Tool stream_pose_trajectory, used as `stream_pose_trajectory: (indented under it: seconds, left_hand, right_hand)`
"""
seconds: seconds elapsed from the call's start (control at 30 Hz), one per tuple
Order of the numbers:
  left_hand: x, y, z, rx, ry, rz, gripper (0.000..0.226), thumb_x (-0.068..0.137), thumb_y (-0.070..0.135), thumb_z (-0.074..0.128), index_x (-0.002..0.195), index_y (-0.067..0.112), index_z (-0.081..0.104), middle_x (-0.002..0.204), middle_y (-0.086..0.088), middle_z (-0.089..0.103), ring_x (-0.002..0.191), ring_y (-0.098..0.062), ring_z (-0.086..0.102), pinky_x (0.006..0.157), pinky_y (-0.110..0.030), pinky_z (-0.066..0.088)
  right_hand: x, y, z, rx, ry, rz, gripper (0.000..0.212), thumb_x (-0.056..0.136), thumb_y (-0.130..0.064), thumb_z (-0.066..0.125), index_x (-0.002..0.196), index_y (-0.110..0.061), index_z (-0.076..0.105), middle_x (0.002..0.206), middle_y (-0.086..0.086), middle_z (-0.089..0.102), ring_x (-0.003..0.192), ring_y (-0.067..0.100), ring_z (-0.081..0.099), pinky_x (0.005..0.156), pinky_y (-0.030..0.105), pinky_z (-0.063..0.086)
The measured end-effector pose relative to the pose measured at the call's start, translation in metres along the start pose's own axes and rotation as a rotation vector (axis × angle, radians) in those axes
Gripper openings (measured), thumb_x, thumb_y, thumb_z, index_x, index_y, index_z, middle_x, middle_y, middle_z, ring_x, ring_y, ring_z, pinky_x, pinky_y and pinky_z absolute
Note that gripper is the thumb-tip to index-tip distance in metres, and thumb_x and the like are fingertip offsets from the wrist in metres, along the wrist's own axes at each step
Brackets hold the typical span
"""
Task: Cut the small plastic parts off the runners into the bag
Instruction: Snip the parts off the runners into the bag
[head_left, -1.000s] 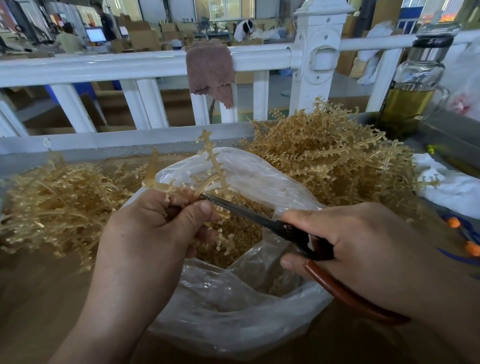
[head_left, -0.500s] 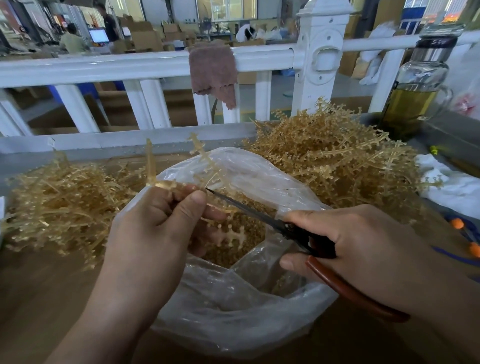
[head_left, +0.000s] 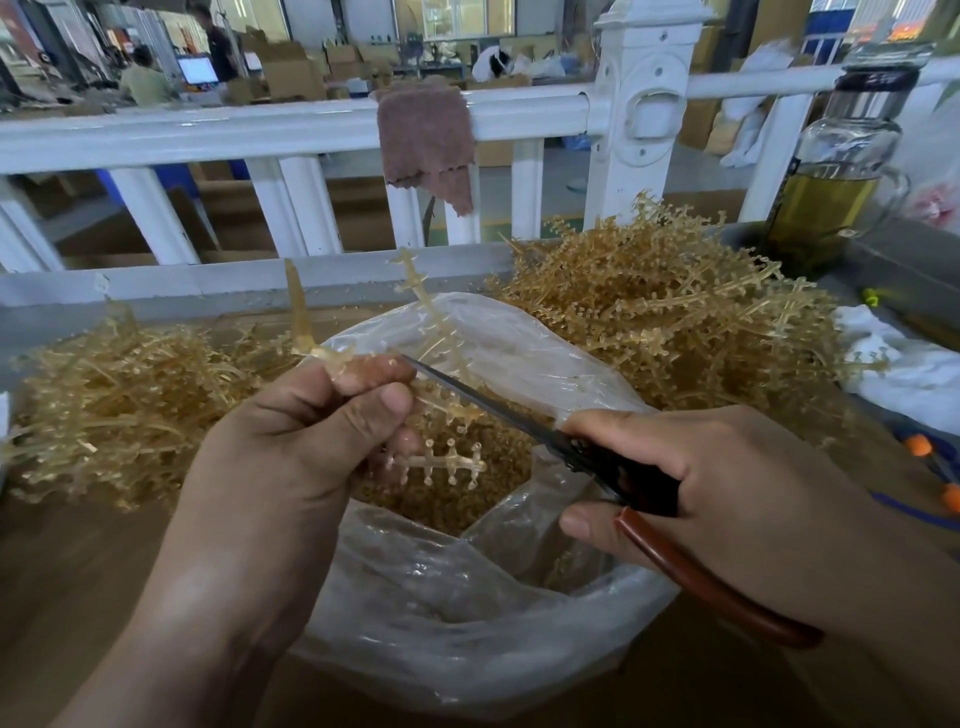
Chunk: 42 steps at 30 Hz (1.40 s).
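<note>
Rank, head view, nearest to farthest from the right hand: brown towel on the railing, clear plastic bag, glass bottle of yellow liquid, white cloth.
1. Clear plastic bag, below right hand.
2. White cloth, right.
3. Glass bottle, back right.
4. Brown towel, far railing.

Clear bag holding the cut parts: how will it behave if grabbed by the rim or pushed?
Probably floppy: the plastic bag looks thin, creased and folded. Likely bottom-heavy, since a heap of cut parts sits inside, so a push would probably slump it, not tip it. A rim grab may stretch the film.
</note>
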<state>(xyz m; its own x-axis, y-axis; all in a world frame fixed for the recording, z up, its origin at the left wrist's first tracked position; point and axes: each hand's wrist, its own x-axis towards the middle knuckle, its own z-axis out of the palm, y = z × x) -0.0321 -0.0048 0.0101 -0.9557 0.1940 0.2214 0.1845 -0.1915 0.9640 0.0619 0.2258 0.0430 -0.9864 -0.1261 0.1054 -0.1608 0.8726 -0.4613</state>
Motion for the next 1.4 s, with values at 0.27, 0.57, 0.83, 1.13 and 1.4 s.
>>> stream_pose_trajectory:
  seconds: [0.27,0.57,0.83,1.13,1.4]
  left_hand:
    - [-0.004,0.000,0.007,0.061,0.120,0.059,0.041,0.059,0.036,0.081,0.084,0.009,0.063,0.078,-0.005,0.073,0.064,-0.015,0.069,0.056,-0.020,0.054]
    - [-0.009,0.001,0.013,0.326,0.198,0.159,0.019,0.068,0.047,0.079,0.078,0.031,0.073,0.078,0.003,0.077,0.071,-0.017,0.074,0.077,-0.045,0.059]
    - [-0.008,-0.002,0.010,0.368,0.210,0.175,0.015,0.077,0.042,0.082,0.076,0.031,0.071,0.076,0.003,0.076,0.072,-0.019,0.074,0.081,-0.054,0.059]
    - [-0.009,-0.003,0.011,0.403,0.195,0.188,0.020,0.070,0.054,0.076,0.079,0.037,0.074,0.075,0.005,0.077,0.071,-0.018,0.075,0.078,-0.050,0.059]
    - [-0.011,-0.003,0.011,0.438,0.200,0.213,0.006,0.078,0.045,0.071,0.078,0.040,0.074,0.073,0.009,0.076,0.068,-0.011,0.074,0.071,-0.040,0.056]
  right_hand:
    - [-0.001,-0.001,0.000,-0.126,-0.003,-0.019,0.064,0.070,-0.083,0.031,0.125,-0.052,0.040,0.088,-0.027,0.064,0.089,-0.005,0.058,0.060,0.016,0.050]
    - [-0.002,-0.001,0.001,-0.182,0.029,-0.017,0.062,0.071,-0.082,0.029,0.125,-0.053,0.041,0.082,-0.029,0.060,0.073,-0.004,0.058,0.056,0.016,0.044]
    - [-0.002,-0.001,0.003,-0.204,0.048,-0.045,0.062,0.073,-0.080,0.026,0.125,-0.052,0.045,0.075,-0.025,0.057,0.068,0.001,0.056,0.053,0.017,0.040]
    - [-0.001,-0.002,0.004,-0.201,0.080,-0.069,0.057,0.078,-0.074,0.028,0.117,-0.044,0.057,0.066,-0.020,0.053,0.060,0.002,0.051,0.052,0.018,0.038]
    - [-0.002,-0.004,0.001,-0.242,0.084,-0.070,0.059,0.078,-0.073,0.028,0.122,-0.046,0.058,0.069,-0.021,0.056,0.064,0.002,0.056,0.057,0.019,0.046]
